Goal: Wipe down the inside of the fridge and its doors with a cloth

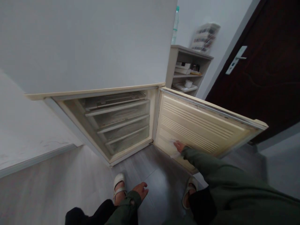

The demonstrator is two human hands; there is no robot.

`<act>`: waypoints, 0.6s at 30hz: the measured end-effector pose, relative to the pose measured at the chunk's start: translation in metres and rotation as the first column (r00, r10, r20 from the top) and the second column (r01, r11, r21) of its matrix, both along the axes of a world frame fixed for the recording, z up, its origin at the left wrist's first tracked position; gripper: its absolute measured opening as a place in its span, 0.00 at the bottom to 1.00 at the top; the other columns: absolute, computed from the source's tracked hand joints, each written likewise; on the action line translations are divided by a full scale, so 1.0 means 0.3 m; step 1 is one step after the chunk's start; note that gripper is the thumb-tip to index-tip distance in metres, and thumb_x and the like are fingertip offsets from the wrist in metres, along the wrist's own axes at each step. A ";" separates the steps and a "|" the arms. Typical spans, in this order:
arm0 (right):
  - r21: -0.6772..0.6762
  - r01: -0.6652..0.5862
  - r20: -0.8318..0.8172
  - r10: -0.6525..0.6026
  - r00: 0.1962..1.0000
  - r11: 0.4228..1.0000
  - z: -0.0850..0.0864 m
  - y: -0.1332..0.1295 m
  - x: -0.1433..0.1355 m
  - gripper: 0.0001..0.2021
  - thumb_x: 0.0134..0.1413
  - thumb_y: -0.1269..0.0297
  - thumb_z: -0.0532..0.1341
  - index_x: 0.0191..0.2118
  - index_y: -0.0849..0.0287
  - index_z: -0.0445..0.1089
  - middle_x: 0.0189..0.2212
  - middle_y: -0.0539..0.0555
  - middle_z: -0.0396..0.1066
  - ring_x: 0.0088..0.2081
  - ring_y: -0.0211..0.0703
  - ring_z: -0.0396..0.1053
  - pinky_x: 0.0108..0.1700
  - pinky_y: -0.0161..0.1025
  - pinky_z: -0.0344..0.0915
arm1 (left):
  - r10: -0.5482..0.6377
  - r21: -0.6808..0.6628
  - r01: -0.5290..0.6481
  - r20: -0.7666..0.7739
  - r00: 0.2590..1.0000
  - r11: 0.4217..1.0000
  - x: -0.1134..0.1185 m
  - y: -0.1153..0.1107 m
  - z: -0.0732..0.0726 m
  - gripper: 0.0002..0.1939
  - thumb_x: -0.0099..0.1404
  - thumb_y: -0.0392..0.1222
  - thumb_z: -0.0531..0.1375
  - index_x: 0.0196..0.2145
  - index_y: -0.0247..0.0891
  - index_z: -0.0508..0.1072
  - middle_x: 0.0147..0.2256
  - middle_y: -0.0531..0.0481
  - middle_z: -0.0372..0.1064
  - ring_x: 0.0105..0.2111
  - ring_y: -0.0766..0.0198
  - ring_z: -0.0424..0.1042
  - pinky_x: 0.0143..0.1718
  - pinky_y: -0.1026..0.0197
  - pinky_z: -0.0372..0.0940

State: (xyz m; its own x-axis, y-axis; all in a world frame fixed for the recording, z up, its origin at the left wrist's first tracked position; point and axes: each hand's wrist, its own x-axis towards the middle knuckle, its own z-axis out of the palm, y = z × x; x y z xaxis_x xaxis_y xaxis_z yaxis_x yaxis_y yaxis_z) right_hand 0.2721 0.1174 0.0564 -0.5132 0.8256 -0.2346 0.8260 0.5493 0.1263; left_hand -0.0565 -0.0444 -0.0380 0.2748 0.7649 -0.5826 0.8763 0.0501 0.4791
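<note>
Grey floor (70, 184); freezer door (203, 125) (swung open rightward); right hand (179, 146) on it.

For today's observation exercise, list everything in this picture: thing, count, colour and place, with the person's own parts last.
Freezer door: one, cream, swung open to the right.
White cloth: one, pressed on the door's inner panel.
Freezer drawers: about four, translucent, inside the compartment.
Shelf unit: one, grey, behind the door.
Bottle: one, clear and green, on the shelf unit.
Room door: one, dark brown, at right.
Sandals: two, white, on the grey floor.
Right hand: on the cloth.
Left hand: empty, near the knee.
</note>
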 end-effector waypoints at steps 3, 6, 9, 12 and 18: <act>-0.065 0.090 -0.031 -0.092 0.995 0.994 -0.141 -0.175 0.212 0.26 0.45 0.79 0.54 0.47 0.54 0.79 0.46 0.59 0.77 0.53 0.52 0.74 0.58 0.50 0.70 | -0.039 -0.014 0.039 0.049 0.998 0.999 -0.002 -0.017 0.007 0.22 0.69 0.42 0.52 0.57 0.34 0.70 0.47 0.43 0.76 0.50 0.59 0.74 0.54 0.63 0.62; -0.104 0.058 0.006 -0.058 0.998 0.993 -0.178 -0.208 0.310 0.26 0.44 0.81 0.53 0.46 0.56 0.79 0.46 0.60 0.77 0.52 0.51 0.74 0.58 0.51 0.70 | -0.066 -0.022 0.068 0.084 0.994 0.997 -0.002 -0.033 0.020 0.22 0.69 0.43 0.51 0.57 0.34 0.70 0.47 0.43 0.75 0.50 0.59 0.73 0.54 0.63 0.62; -0.140 -0.095 0.080 0.107 0.991 0.986 -0.136 -0.071 0.228 0.26 0.49 0.85 0.51 0.48 0.61 0.78 0.53 0.63 0.73 0.59 0.48 0.68 0.66 0.48 0.60 | -0.066 -0.032 0.070 0.087 0.994 0.997 -0.001 -0.038 0.029 0.22 0.68 0.43 0.52 0.56 0.34 0.70 0.47 0.43 0.75 0.50 0.59 0.73 0.54 0.62 0.62; -0.087 -0.222 0.201 0.236 0.951 0.971 -0.075 0.168 0.000 0.23 0.56 0.84 0.51 0.52 0.70 0.75 0.61 0.67 0.65 0.67 0.50 0.57 0.71 0.48 0.48 | -0.057 -0.040 0.061 0.085 0.995 0.997 0.002 -0.037 0.034 0.22 0.68 0.42 0.51 0.57 0.33 0.69 0.48 0.42 0.75 0.49 0.58 0.73 0.53 0.61 0.62; 0.002 -0.248 0.086 0.247 0.965 0.969 -0.111 0.506 -0.391 0.22 0.60 0.80 0.50 0.57 0.80 0.70 0.62 0.74 0.60 0.69 0.62 0.51 0.71 0.62 0.40 | -0.021 -0.057 0.025 0.066 0.998 0.998 0.016 -0.031 0.036 0.22 0.69 0.40 0.52 0.57 0.33 0.69 0.46 0.42 0.75 0.50 0.59 0.73 0.54 0.62 0.62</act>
State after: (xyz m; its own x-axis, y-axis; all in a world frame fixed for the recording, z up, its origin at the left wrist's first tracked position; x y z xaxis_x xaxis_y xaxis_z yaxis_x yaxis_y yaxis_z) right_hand 0.1550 0.2693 0.0230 -0.6806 0.6786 -0.2763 0.6508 0.7331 0.1975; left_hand -0.0515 -0.0538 -0.0272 0.3309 0.7232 -0.6062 0.8445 0.0597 0.5322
